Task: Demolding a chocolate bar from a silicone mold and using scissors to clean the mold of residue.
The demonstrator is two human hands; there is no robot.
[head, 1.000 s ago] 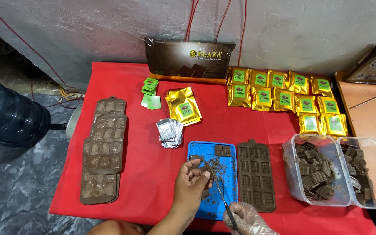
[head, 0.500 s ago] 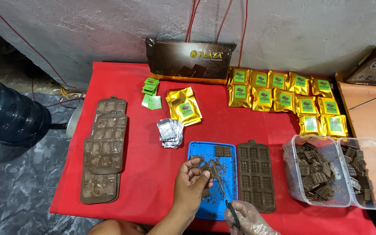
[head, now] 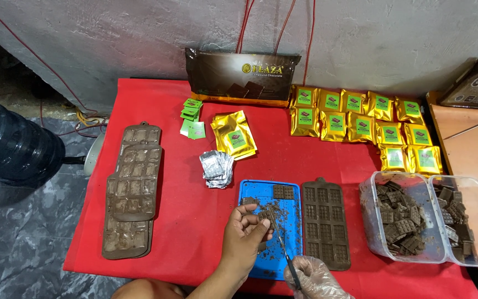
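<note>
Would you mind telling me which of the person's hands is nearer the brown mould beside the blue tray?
Right. The gloved right hand sits just below-left of the brown mould; the bare left hand is farther left, over the blue tray.

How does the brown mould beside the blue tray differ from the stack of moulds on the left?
The brown mould lies single and flat, its cavities looking clean; the stack of moulds is several piled unevenly, smeared with chocolate. The single mould sits right beside the blue tray; the stack sits apart. Both are brown, gridded, and rest on the red cloth.
</note>
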